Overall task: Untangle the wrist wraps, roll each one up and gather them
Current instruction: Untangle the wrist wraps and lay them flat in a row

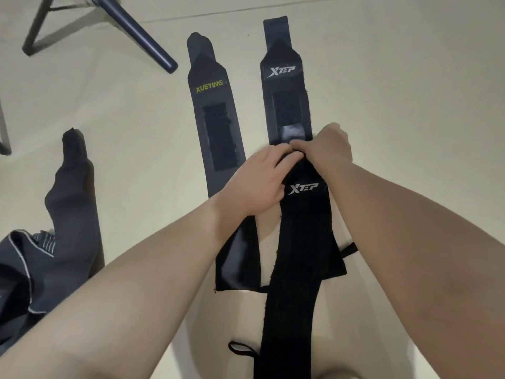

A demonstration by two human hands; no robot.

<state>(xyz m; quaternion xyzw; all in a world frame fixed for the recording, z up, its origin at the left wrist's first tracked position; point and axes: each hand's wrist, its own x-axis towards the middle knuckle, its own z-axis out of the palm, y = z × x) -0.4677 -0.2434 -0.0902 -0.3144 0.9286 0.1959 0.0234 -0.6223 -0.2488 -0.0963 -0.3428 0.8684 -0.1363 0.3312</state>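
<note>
A: Surface — pale floor (pixel 396 105). Three wrist wraps lie flat on it, lengthwise away from the person. Where's the worked one?

B: Front and centre. The black XTEP wrap (pixel 300 242) runs from the bottom edge up to the hands. Its far end sits over the near end of a second XTEP wrap (pixel 285 86), which lies flat beyond.

A: Left hand (pixel 259 181)?

B: Fingers bent over the top end of the black wrap, thumb side against the logo patch. Grip closed on the fabric edge.

A: Right hand (pixel 330 149)?

B: Fingers curled down, pinching the same end from the right. The fingertips of both hands meet there. How much is rolled, cannot tell — the hands hide it.

A: Others?

B: XUEYING wrap (pixel 213 110) just left, flat, its near part under the left forearm. A dark wrap (pixel 72 203) well to the left, rumpled at its near end. Thin loop (pixel 241 350) by the black wrap near the bottom. Dark chair legs (pixel 147 34) top left.
</note>
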